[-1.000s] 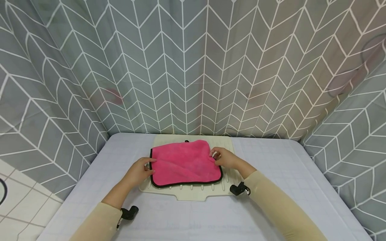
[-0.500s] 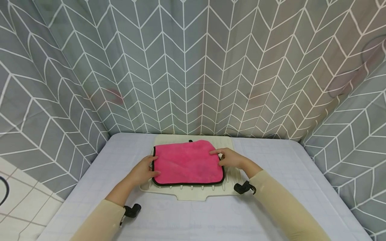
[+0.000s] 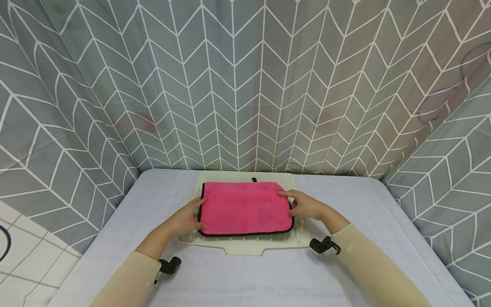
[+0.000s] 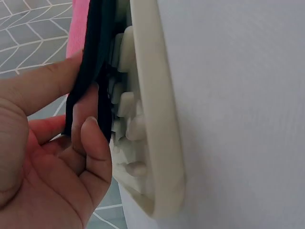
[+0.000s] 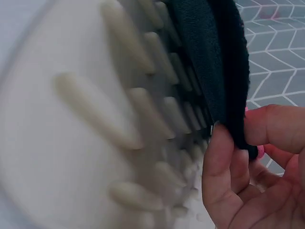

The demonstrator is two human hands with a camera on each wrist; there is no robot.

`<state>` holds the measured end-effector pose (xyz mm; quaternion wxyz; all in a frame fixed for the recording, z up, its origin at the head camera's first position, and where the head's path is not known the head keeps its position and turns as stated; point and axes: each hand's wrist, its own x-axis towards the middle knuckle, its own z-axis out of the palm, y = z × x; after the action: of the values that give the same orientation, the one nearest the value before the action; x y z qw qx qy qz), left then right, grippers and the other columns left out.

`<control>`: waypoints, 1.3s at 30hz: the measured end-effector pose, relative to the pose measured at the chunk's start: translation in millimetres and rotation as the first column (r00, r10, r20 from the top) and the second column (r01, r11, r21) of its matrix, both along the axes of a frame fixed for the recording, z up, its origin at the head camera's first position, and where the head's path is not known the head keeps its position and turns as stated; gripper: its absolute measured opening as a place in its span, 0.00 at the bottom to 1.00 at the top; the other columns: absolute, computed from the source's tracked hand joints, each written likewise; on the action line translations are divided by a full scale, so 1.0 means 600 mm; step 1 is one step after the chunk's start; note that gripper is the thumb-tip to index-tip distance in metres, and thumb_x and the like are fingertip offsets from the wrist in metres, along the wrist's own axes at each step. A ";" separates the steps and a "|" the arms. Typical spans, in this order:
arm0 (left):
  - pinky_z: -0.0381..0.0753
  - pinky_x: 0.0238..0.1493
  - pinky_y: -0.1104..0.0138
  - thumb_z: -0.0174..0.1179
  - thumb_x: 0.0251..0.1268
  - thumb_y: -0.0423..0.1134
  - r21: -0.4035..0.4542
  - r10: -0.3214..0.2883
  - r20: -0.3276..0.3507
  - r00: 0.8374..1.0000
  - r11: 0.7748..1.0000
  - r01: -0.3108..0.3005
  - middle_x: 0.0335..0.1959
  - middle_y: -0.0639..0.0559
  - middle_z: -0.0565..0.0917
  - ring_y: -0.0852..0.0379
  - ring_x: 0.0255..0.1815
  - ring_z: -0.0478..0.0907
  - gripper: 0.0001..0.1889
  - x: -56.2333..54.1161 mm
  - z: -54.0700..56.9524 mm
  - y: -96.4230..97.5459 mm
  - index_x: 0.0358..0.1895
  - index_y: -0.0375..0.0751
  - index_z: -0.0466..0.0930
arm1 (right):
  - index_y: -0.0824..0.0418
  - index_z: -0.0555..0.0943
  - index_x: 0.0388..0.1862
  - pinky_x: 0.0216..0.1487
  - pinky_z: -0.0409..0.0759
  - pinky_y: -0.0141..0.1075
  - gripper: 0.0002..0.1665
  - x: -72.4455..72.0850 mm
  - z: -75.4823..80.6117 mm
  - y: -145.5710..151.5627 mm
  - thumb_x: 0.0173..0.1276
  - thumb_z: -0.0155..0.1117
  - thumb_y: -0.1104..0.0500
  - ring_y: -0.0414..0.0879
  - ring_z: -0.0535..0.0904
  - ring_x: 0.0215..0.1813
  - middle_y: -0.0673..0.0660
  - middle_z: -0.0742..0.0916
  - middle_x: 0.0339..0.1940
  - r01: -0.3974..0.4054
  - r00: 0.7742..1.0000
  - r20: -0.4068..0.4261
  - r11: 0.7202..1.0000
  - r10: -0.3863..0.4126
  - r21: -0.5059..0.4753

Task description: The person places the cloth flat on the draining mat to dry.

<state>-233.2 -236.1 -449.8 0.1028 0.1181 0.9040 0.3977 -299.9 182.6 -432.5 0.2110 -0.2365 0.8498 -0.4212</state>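
- At the left, the person's left hand [image 3: 185,219] pinches the left edge of the cloth, with fingers both on the pink face and behind the black edging [image 3: 245,234]. The pinch takes in only a narrow strip; if those fingers slackened, that side could slip free and drop askew.
- Just beside that hand, on the near side, a black device [image 3: 170,265] sits at the left wrist, and could brush the table [image 3: 245,281] if the wrist sank.
- In the middle, the pink cloth [image 3: 247,209] is spread between the two hands, over the cream rack [image 3: 242,247], hiding most of it. The far and near strips of the rack show. Whether the cloth's middle touches it cannot be told.
- In the right wrist view, blunt pegs [image 5: 151,113] stand close to the cloth's dark underside; dragging the fabric sideways could snag it or tug the rack askew.
- A small black loop [image 3: 254,179] shows at the cloth's far edge, and might catch too.
- At the right, the right hand [image 3: 307,205] pinches the right edge. Uneven pulling between the hands would likely crease or skew the fabric.
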 end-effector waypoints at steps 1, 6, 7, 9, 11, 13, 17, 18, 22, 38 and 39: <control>0.75 0.27 0.69 0.75 0.54 0.30 0.015 -0.009 0.010 1.000 1.000 0.009 0.80 0.34 0.49 0.57 0.23 0.72 0.50 0.001 0.001 0.001 0.78 0.30 0.53 | 0.58 0.65 0.78 0.29 0.71 0.32 0.46 0.004 -0.001 0.003 0.61 0.70 0.72 0.43 0.71 0.26 0.65 0.68 0.69 -0.002 1.000 -0.003 1.000 0.002 0.005; 0.77 0.32 0.70 0.76 0.52 0.29 0.046 -0.046 0.041 0.998 0.998 0.044 0.80 0.33 0.47 0.56 0.25 0.74 0.52 0.007 0.000 0.003 0.78 0.28 0.50 | 0.61 0.63 0.78 0.29 0.73 0.31 0.48 0.021 -0.008 0.007 0.61 0.72 0.70 0.43 0.71 0.26 0.67 0.67 0.69 -0.033 0.998 -0.043 0.999 0.034 0.021; 0.77 0.33 0.70 0.76 0.52 0.30 0.034 -0.055 0.036 0.998 0.998 0.054 0.80 0.32 0.46 0.56 0.26 0.74 0.53 0.007 0.000 0.003 0.78 0.27 0.50 | 0.62 0.62 0.78 0.29 0.73 0.31 0.48 0.023 -0.009 0.007 0.60 0.72 0.70 0.43 0.71 0.26 0.68 0.67 0.69 -0.041 0.998 -0.052 0.999 0.042 0.014; 0.76 0.33 0.70 0.76 0.52 0.31 0.017 -0.061 0.030 0.998 0.998 0.061 0.80 0.31 0.47 0.57 0.26 0.73 0.53 0.010 -0.001 0.004 0.78 0.27 0.50 | 0.65 0.62 0.77 0.29 0.74 0.31 0.48 0.028 -0.012 0.006 0.59 0.72 0.71 0.43 0.72 0.26 0.69 0.67 0.68 -0.048 0.996 -0.074 0.999 0.048 0.005; 0.75 0.31 0.70 0.76 0.52 0.32 0.007 -0.069 0.020 0.997 0.998 0.069 0.79 0.31 0.49 0.58 0.24 0.71 0.53 0.013 -0.002 0.004 0.78 0.28 0.50 | 0.67 0.62 0.77 0.32 0.76 0.31 0.49 0.032 -0.015 0.004 0.58 0.73 0.71 0.44 0.73 0.29 0.70 0.67 0.68 -0.055 0.994 -0.094 0.999 0.054 -0.001; 0.74 0.28 0.70 0.76 0.52 0.31 0.012 -0.081 0.006 0.997 0.997 0.081 0.77 0.30 0.54 0.59 0.22 0.70 0.52 0.016 -0.002 0.004 0.78 0.28 0.51 | 0.66 0.61 0.78 0.35 0.76 0.31 0.51 0.037 -0.017 0.002 0.58 0.76 0.68 0.45 0.74 0.32 0.69 0.67 0.68 -0.057 0.993 -0.106 0.998 0.059 0.019; 0.75 0.24 0.69 0.75 0.53 0.30 0.023 -0.102 0.002 0.995 0.994 0.102 0.70 0.29 0.63 0.58 0.20 0.71 0.48 0.026 0.000 0.006 0.76 0.28 0.55 | 0.62 0.58 0.80 0.38 0.76 0.33 0.58 0.051 -0.014 -0.001 0.55 0.81 0.60 0.46 0.74 0.35 0.67 0.66 0.69 -0.072 0.991 -0.108 0.993 0.082 0.093; 0.76 0.26 0.69 0.75 0.53 0.31 0.002 -0.102 -0.012 0.995 0.995 0.102 0.69 0.29 0.64 0.58 0.24 0.74 0.47 0.028 0.000 0.007 0.75 0.27 0.57 | 0.62 0.57 0.80 0.37 0.76 0.34 0.59 0.054 -0.013 -0.002 0.54 0.82 0.59 0.45 0.74 0.34 0.67 0.66 0.69 -0.080 0.990 -0.110 0.991 0.091 0.107; 0.77 0.33 0.70 0.75 0.55 0.34 -0.087 -0.077 -0.049 0.996 0.994 0.073 0.72 0.31 0.65 0.56 0.34 0.76 0.44 0.034 -0.003 0.013 0.73 0.26 0.61 | 0.64 0.58 0.79 0.32 0.76 0.33 0.60 0.066 -0.012 -0.005 0.52 0.82 0.62 0.43 0.72 0.28 0.69 0.68 0.67 -0.096 0.986 -0.123 0.988 0.110 0.121; 0.75 0.38 0.67 0.78 0.50 0.32 -0.123 -0.042 -0.043 0.998 0.992 0.036 0.73 0.28 0.64 0.51 0.49 0.74 0.46 0.051 -0.006 0.026 0.71 0.22 0.62 | 0.67 0.58 0.78 0.32 0.78 0.32 0.57 0.076 -0.022 0.000 0.51 0.78 0.72 0.44 0.73 0.29 0.70 0.66 0.71 -0.109 0.982 -0.146 0.991 0.119 0.077; 0.74 0.38 0.66 0.78 0.50 0.32 -0.126 -0.038 -0.042 0.998 0.991 0.032 0.73 0.28 0.64 0.50 0.48 0.73 0.46 0.052 -0.007 0.027 0.71 0.22 0.62 | 0.66 0.58 0.79 0.32 0.78 0.32 0.57 0.076 -0.023 0.001 0.52 0.78 0.72 0.44 0.73 0.29 0.69 0.66 0.71 -0.104 0.984 -0.136 0.992 0.114 0.077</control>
<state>-201.9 -220.1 -454.0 0.0968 0.1362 0.9271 0.3355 -254.4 182.9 -446.1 0.1815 -0.3043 0.8625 -0.3614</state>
